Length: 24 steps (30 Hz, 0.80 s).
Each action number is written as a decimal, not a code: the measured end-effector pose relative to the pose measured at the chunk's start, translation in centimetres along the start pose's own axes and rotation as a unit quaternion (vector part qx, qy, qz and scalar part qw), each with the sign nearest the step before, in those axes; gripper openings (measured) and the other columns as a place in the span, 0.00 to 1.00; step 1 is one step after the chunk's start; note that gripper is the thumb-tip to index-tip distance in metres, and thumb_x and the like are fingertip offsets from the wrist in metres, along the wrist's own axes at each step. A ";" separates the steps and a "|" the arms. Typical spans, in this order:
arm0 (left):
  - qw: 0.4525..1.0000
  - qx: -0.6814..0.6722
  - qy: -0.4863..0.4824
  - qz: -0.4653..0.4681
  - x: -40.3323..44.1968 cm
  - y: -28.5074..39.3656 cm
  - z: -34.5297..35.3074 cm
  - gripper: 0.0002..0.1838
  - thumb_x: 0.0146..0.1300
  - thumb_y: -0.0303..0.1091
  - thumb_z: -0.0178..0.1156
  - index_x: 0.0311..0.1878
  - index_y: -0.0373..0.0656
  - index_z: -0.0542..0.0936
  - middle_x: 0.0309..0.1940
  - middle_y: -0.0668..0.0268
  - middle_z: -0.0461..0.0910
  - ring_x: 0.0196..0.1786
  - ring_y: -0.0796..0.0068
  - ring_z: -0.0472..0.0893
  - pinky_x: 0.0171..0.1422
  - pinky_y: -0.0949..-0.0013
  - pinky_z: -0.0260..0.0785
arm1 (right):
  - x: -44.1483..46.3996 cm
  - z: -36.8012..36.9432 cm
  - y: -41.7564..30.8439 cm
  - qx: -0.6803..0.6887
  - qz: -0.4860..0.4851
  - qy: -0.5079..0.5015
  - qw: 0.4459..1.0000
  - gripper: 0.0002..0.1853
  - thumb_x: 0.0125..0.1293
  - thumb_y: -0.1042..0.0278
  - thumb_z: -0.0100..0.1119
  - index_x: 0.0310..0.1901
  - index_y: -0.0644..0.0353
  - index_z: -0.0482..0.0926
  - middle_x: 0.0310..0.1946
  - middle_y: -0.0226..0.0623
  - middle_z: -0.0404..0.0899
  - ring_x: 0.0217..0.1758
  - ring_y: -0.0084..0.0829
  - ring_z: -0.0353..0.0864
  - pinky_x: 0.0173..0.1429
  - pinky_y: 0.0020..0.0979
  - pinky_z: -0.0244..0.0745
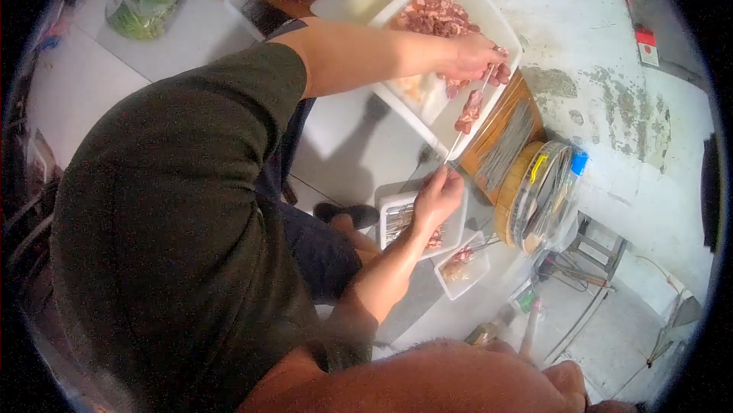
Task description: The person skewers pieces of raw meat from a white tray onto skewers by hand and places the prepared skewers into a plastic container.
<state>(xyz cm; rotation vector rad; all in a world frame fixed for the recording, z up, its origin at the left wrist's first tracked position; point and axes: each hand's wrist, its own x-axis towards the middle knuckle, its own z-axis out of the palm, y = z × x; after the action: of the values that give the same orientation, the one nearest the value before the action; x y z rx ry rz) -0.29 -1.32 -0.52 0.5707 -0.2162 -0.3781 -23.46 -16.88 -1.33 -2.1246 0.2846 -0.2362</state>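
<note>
My left hand [475, 56] is over the far side of a white tub [429, 138], fingers closed around raw meat at the upper end of a thin skewer [458, 143]. Chunks of raw meat [469, 111] sit threaded below those fingers. My right hand [439, 195] pinches the skewer's lower end, just outside the tub's near corner. Inside the tub, a pile of cut raw meat [435, 14] lies at one end, with paler pieces nearer the middle. Under my right forearm, a smaller white tray [455, 236] holds several skewers, some bearing meat.
Bare skewers [510, 146] lie on a brown board beside the tub. A round wooden container [513, 199] with more sticks stands next to them. A small tray of meat scraps [462, 269] is on the floor. Bagged greens [149, 1] lie at upper left. A stained white surface [580, 54] borders the right.
</note>
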 end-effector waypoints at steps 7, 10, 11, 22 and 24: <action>0.999 0.043 0.026 -0.009 0.4 -0.1 -0.3 0.09 0.65 0.25 0.48 0.44 0.33 0.75 0.38 0.55 0.78 0.41 0.63 0.78 0.47 0.64 0.71 | -0.1 0.0 -0.4 0.038 0.031 -0.015 0.999 0.08 0.68 0.68 0.53 0.36 0.66 0.72 0.20 0.29 0.72 0.20 0.17 0.67 0.23 0.21 0.61; 0.999 -0.006 0.006 -0.033 0.9 -0.3 -1.0 0.08 0.60 0.24 0.53 0.42 0.34 0.78 0.38 0.55 0.81 0.42 0.62 0.80 0.51 0.61 0.72 | -0.1 0.1 -0.2 0.041 0.032 -0.009 0.999 0.08 0.68 0.69 0.54 0.36 0.66 0.72 0.21 0.29 0.72 0.21 0.18 0.68 0.24 0.21 0.62; 1.000 -0.003 -0.005 -0.024 0.8 -0.3 -1.1 0.08 0.60 0.24 0.54 0.42 0.33 0.78 0.39 0.55 0.81 0.42 0.62 0.80 0.50 0.62 0.72 | -0.2 0.0 -0.3 0.037 0.030 -0.009 0.999 0.08 0.68 0.69 0.54 0.36 0.66 0.72 0.21 0.30 0.72 0.21 0.18 0.68 0.24 0.21 0.63; 0.999 -0.021 -0.014 -0.025 0.9 0.1 -1.1 0.07 0.68 0.23 0.49 0.45 0.29 0.71 0.44 0.51 0.76 0.48 0.59 0.79 0.58 0.62 0.72 | -0.6 -0.3 -1.0 0.073 0.024 -0.007 0.997 0.06 0.69 0.72 0.53 0.35 0.63 0.70 0.21 0.28 0.72 0.22 0.18 0.68 0.27 0.20 0.64; 0.998 -0.043 0.015 -0.033 0.6 0.4 -0.7 0.07 0.69 0.24 0.49 0.45 0.29 0.70 0.45 0.50 0.75 0.48 0.59 0.79 0.57 0.62 0.72 | -0.8 -0.5 -1.3 0.071 0.035 -0.007 0.997 0.06 0.69 0.72 0.53 0.35 0.63 0.70 0.21 0.28 0.71 0.22 0.17 0.68 0.26 0.19 0.64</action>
<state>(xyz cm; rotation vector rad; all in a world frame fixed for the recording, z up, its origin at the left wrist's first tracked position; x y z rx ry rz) 0.59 -0.95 -0.80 0.4986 -0.1519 -0.4410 -24.21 -16.38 0.02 -1.9716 0.3243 -0.1945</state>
